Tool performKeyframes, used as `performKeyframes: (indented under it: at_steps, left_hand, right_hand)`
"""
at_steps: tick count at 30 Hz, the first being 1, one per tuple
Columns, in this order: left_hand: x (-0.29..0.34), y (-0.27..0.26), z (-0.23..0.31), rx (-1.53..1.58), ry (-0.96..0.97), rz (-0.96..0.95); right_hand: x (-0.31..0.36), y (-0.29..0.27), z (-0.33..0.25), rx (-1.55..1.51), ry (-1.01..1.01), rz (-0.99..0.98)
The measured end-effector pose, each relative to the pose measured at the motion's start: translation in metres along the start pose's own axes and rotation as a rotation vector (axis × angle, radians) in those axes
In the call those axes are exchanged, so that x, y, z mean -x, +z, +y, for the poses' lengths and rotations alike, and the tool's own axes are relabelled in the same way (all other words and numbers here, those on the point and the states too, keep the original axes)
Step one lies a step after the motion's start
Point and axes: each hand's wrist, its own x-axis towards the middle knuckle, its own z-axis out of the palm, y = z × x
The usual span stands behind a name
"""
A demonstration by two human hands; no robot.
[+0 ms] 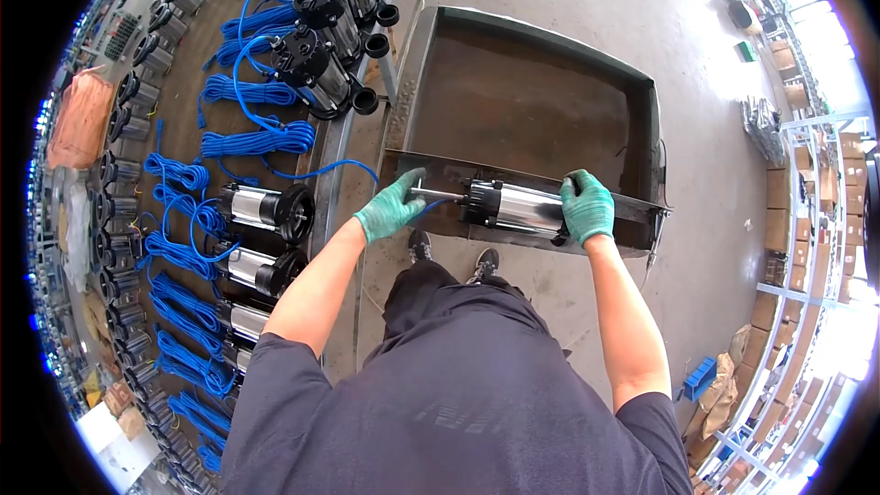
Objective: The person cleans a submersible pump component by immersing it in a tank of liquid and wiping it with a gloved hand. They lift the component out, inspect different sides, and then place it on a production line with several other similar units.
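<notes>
A submersible pump point(527, 208) with a polished steel body and black end parts lies on its side at the near edge of a metal tank. My right hand point(588, 208), in a green glove, is closed around the pump's right end. In my green-gloved left hand point(392, 206) is the handle of a T-handle wrench point(440, 193). The wrench's thin shaft reaches right to the pump's black left end; whether its tip sits in a screw I cannot tell. A blue cable point(344, 165) runs from the bench to behind my left hand, and blue cable shows again beside the pump.
The tank point(536, 20) holds brownish liquid. To its left, a long bench point(206, 27) carries several pumps point(312, 69) with coiled blue cables point(261, 139). Shelving with cardboard boxes point(777, 211) lines the far right, with a blue bin point(699, 378) on the floor.
</notes>
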Motion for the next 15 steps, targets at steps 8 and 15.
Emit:
performKeyframes:
  at_steps: [8,15]
  left_hand:
    - [0.000,0.010,-0.010,0.406,-0.020,0.060]
    - [0.003,-0.006,0.020,0.403,-0.255,-0.058]
  right_hand:
    - [0.000,0.002,0.001,0.001,-0.015,0.019]
    - [0.001,-0.003,-0.001,0.000,0.024,0.004]
